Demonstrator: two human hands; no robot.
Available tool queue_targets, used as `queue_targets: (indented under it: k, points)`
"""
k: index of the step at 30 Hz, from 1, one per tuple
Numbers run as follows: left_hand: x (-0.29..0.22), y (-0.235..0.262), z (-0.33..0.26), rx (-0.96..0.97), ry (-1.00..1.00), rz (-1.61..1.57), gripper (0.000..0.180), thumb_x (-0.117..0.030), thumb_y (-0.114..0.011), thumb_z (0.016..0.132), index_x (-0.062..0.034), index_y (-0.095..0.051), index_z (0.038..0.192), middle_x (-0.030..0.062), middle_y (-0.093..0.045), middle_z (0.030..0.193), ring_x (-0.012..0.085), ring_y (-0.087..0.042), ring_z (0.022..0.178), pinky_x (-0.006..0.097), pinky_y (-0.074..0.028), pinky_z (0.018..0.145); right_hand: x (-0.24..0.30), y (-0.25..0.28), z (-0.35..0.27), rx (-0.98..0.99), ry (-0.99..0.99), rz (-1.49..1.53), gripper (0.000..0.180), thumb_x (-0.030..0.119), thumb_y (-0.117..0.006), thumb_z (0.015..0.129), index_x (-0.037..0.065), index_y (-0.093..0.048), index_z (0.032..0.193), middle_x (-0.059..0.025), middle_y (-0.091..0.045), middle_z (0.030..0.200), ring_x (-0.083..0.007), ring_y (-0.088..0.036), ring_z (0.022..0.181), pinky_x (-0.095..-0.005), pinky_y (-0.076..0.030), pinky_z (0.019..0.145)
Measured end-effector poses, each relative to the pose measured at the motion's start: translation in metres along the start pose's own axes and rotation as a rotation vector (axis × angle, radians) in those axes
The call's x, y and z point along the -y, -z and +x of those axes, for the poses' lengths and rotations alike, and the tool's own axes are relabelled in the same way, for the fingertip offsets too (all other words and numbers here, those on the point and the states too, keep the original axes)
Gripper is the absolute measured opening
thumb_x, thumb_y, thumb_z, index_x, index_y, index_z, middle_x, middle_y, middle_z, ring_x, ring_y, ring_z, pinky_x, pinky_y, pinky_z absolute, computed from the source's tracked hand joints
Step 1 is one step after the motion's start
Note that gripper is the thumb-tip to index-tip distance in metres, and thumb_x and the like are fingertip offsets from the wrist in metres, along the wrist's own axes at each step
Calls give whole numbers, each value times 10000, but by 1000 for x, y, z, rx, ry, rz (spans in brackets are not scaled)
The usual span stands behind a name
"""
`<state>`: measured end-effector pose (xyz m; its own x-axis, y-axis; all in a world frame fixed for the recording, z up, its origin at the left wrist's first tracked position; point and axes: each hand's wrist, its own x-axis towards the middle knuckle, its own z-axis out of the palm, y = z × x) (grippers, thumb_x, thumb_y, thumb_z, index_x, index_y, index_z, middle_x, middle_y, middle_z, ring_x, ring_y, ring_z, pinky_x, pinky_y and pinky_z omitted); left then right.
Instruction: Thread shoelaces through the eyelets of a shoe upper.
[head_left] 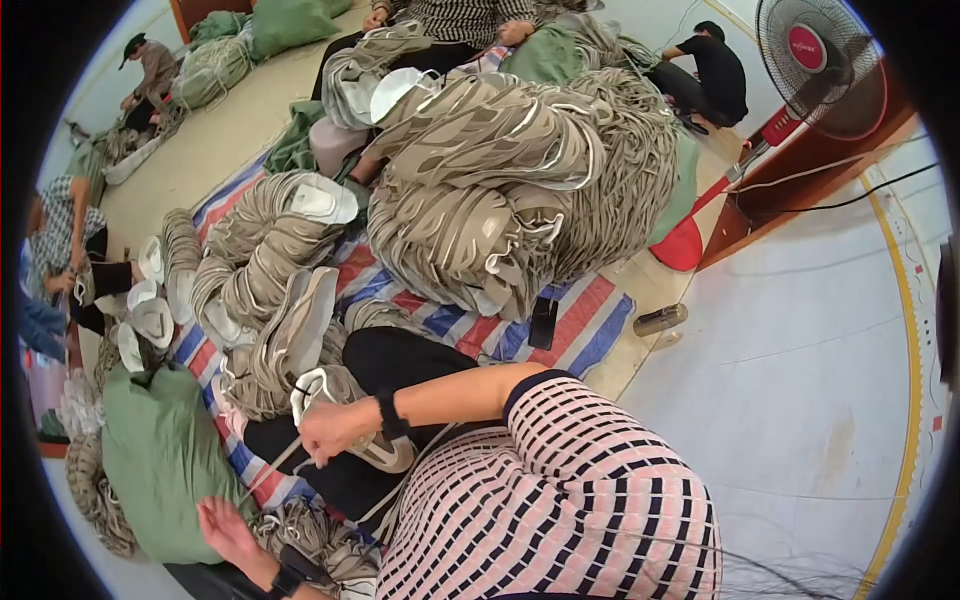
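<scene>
A beige and white shoe upper (387,452) lies across my dark-trousered leg, with its pale opening (318,384) toward the top. My right hand (340,430) is closed over its near side, pinching a flat beige shoelace (272,466). From there the shoelace runs in a straight line down toward my left hand (229,532). That hand is raised beside the green sack, its fingers stretched out and apart; whether the lace touches them is hard to make out. A loose heap of laces (310,530) lies just right of my left wrist.
Large bundles of tied uppers (480,140) and rolled uppers (270,250) cover the striped mat (585,315). A phone (543,322) and a bottle (660,320) lie at right. A green sack (160,460) stands left, a red fan (800,60) far right. Several people sit around.
</scene>
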<state>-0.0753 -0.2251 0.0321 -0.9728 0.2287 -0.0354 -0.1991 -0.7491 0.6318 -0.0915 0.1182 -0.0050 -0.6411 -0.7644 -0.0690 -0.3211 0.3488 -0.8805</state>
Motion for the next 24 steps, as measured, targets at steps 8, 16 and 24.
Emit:
queue_targets:
  k: [8, 16, 24]
  points:
    - [76, 50, -78, -702, 204, 301, 251, -210, -515, 909, -48, -554, 1096, 54, -613, 989, 151, -554, 851, 258, -446, 672, -3, 82, -122, -540, 341, 367, 256, 237, -574, 871, -8, -627, 922, -32, -622, 916, -106, -541, 798, -256, -442, 711]
    - [158, -22, -41, -719, 28, 615, 253, -86, -573, 866, 12, -527, 1095, 109, -661, 895, 92, -542, 611, 209, -445, 493, -92, 88, -201, -931, 20, 1834, 188, 129, -584, 885, 49, -588, 1055, 13, -506, 707, -122, -438, 625, -252, -394, 609]
    - [178, -55, 3, -266, -25, 1259, 202, -166, -452, 958, 0, -567, 952, 65, -657, 813, 115, -607, 723, 264, -483, 669, -85, 113, -143, -1382, -168, 1776, 169, 107, -570, 896, -16, -584, 1012, -78, -593, 948, -149, -511, 761, -274, -452, 692]
